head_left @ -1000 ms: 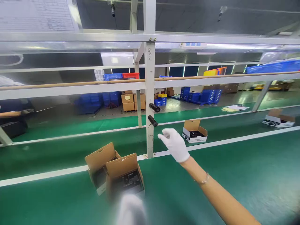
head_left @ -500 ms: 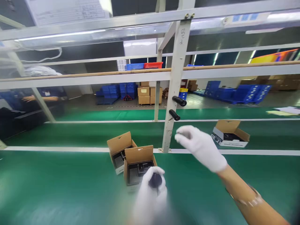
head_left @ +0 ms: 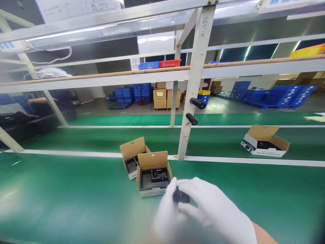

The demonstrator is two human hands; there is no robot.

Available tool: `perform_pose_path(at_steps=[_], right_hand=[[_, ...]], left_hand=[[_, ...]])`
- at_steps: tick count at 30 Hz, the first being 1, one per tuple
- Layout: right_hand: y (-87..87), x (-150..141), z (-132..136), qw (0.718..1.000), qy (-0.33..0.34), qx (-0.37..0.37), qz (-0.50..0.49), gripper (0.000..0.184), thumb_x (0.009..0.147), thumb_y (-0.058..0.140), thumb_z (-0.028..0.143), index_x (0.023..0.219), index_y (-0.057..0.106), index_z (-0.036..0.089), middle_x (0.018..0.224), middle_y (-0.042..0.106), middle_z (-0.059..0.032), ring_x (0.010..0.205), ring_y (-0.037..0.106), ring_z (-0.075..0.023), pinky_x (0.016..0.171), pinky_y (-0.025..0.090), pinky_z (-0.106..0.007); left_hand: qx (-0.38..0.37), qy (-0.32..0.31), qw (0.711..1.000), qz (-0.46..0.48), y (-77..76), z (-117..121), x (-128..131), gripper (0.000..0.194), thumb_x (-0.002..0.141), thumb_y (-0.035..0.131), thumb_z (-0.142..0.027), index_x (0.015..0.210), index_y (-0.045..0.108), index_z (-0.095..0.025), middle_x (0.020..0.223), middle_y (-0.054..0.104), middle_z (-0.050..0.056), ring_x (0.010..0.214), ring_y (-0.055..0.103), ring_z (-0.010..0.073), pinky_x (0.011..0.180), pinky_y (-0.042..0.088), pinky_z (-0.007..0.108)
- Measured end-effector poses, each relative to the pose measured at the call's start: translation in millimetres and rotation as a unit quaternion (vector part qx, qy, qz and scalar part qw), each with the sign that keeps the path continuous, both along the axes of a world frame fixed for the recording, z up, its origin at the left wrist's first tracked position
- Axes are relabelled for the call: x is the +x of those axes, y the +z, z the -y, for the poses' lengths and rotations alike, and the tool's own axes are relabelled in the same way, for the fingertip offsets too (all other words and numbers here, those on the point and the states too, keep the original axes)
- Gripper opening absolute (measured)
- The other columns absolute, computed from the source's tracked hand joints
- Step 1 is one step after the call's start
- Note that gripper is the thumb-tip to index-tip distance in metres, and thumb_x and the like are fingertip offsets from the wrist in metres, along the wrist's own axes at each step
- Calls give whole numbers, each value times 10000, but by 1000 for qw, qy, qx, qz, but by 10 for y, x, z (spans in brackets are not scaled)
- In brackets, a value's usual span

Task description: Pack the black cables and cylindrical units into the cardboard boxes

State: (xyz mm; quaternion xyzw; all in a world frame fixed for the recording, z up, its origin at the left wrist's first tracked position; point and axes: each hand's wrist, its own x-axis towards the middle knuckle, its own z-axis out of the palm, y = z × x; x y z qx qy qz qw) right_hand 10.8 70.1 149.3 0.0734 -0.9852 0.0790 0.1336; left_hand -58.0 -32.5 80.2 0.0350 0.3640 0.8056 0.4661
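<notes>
White-gloved left hand [head_left: 166,211] and right hand [head_left: 215,206], both gripping small rounded black part [head_left: 180,196], presumably for steadiness; open brown-and-white cardboard box [head_left: 152,160] beyond.

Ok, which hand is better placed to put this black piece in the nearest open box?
Your left hand, probably: it's closer to the box; your right hand, also at the black piece, sits farther off.

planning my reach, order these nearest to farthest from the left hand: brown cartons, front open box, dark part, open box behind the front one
1. Dark part, against the left hand
2. Front open box, just beyond, to the left
3. Rear open box, behind it, farther left
4. Brown cartons, far off on the floor
</notes>
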Motion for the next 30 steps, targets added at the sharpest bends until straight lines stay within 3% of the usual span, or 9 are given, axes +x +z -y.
perform_pose_path(at_steps=[4, 8, 13, 15, 18, 22, 25, 27, 30], right_hand=[[-121, -10, 3, 991, -55, 112, -41, 169, 774, 633, 167, 942, 637, 182, 768, 631, -42, 637, 525, -199, 550, 373, -311], [-83, 40, -108, 998, -8, -11, -56, 265, 769, 674, 200, 1026, 612, 228, 879, 664, -11, 749, 583, -181, 632, 448, -288], [-46, 193, -306, 989, -12, -92, -115, 436, 702, 714, 162, 1106, 574, 252, 992, 677, 0, 848, 623, -158, 743, 505, -271], [-59, 232, -329, 986, -5, -96, -133, 460, 706, 701, 155, 1133, 568, 264, 1031, 677, -2, 883, 631, -155, 776, 518, -269], [-75, 257, -312, 981, -1, -115, -156, 456, 711, 661, 134, 1136, 565, 271, 1054, 672, -1, 908, 640, -143, 800, 533, -250], [-105, 284, -301, 969, -25, -145, -200, 437, 720, 607, 136, 1136, 551, 262, 1086, 674, -9, 941, 656, -140, 853, 544, -256], [-125, 323, -357, 965, -48, -186, -182, 448, 699, 624, 141, 1121, 566, 280, 1088, 688, 10, 952, 668, -142, 853, 551, -250], [-125, 350, -419, 961, -55, -220, -160, 446, 678, 650, 147, 1096, 582, 286, 1087, 692, 17, 967, 668, -152, 863, 546, -258], [-120, 348, -536, 955, -56, -259, -133, 402, 684, 680, 209, 1073, 596, 270, 1066, 684, -4, 953, 656, -177, 837, 543, -289]], left_hand=[[-133, 56, 961, -235, 63, 117, 120, 636, 846, 508, -618, 1349, 475, -230, 1123, 652, 93, 881, 638, 179, 658, 509, 238], [-219, 79, 873, -429, -26, 354, -25, 579, 928, 306, -578, 1383, 439, -246, 1385, 534, 84, 1208, 540, 232, 1009, 445, 341], [-540, 40, 644, -540, -769, 643, -595, 506, 920, 364, -486, 1340, 482, -230, 1429, 509, 76, 1255, 501, 308, 1073, 377, 491], [-551, 17, 623, -554, -1028, 653, -720, 508, 926, 360, -428, 1357, 473, -183, 1456, 477, 96, 1321, 438, 307, 1113, 330, 493], [-537, 2, 625, -567, -1151, 536, -710, 502, 929, 343, -368, 1360, 473, -146, 1448, 481, 120, 1345, 410, 308, 1126, 312, 494], [-481, -33, 645, -593, -997, 260, -514, 475, 913, 369, -319, 1357, 492, -206, 1451, 488, 68, 1337, 431, 254, 1152, 306, 433], [-305, -71, 784, -537, -883, 87, -309, 451, 921, 401, -386, 1348, 497, -274, 1520, 395, 2, 1411, 315, 194, 1217, 173, 343], [-177, -121, 872, -441, -858, 27, -144, 462, 911, 435, -484, 1284, 554, -238, 1471, 459, 61, 1377, 369, 237, 1207, 211, 399], [-120, -201, 905, -356, -885, 68, 116, 519, 894, 436, -588, 1150, 617, -175, 1208, 643, 127, 1121, 593, 260, 1031, 436, 505]])
